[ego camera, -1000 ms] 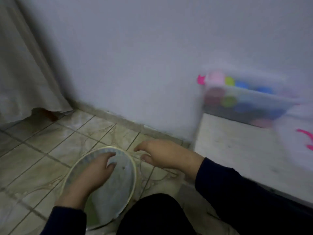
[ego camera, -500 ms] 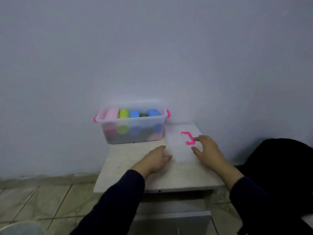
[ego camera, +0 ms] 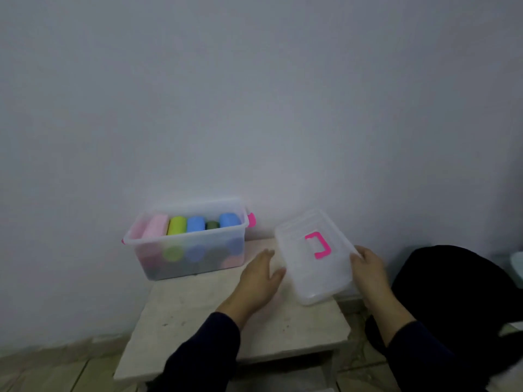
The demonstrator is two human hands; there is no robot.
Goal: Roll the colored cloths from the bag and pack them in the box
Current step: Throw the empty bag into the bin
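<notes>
Box [ego camera: 186, 250] sits at the back left of the low table [ego camera: 198, 321], against the wall, full of rolled cloths [ego camera: 195, 224]: pink, green, blue, a dark one, in two layers. Lid [ego camera: 314, 256] is off, tilted up at the table's right side, pink handle [ego camera: 318, 245] on top. Right hand [ego camera: 368, 271] grips its right edge, fingers curled under. Left hand [ego camera: 260, 275] is spread flat, just at the lid's left edge; can't tell if it touches.

Risks, as I judge them:
- one-sided grip, lid could twist or drop off the table's right edge
- top rolls sit at rim height; lid may not seat, or may pinch a cloth
- pushing down on one side could slide the box against the wall
</notes>
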